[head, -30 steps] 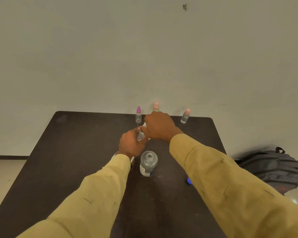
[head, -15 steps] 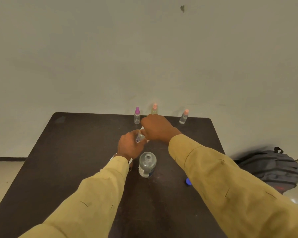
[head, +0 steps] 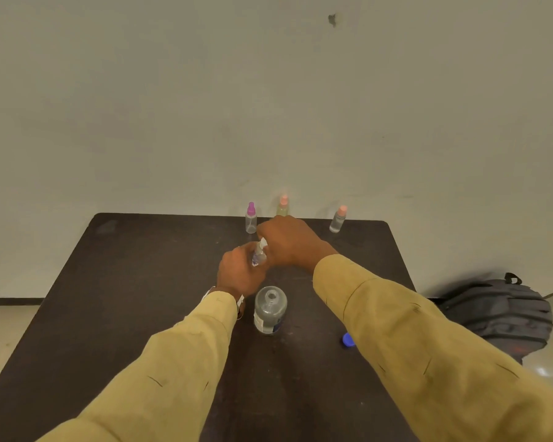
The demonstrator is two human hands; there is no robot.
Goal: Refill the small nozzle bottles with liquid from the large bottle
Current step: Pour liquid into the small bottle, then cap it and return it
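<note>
Grips small bottle point(head: 258, 255) in left hand point(head: 240, 272), pinches its top with right hand point(head: 289, 242). Likely light, squashy; hold body gently.

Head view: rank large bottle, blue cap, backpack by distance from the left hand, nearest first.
1. large bottle: on the table, right beside the left hand.
2. blue cap: on the table farther right, by the right sleeve.
3. backpack: on the floor, off the table's right side.

A dark backpack point(head: 498, 311) sits on the floor point(head: 0, 327) right of the dark table point(head: 125, 282).
</note>
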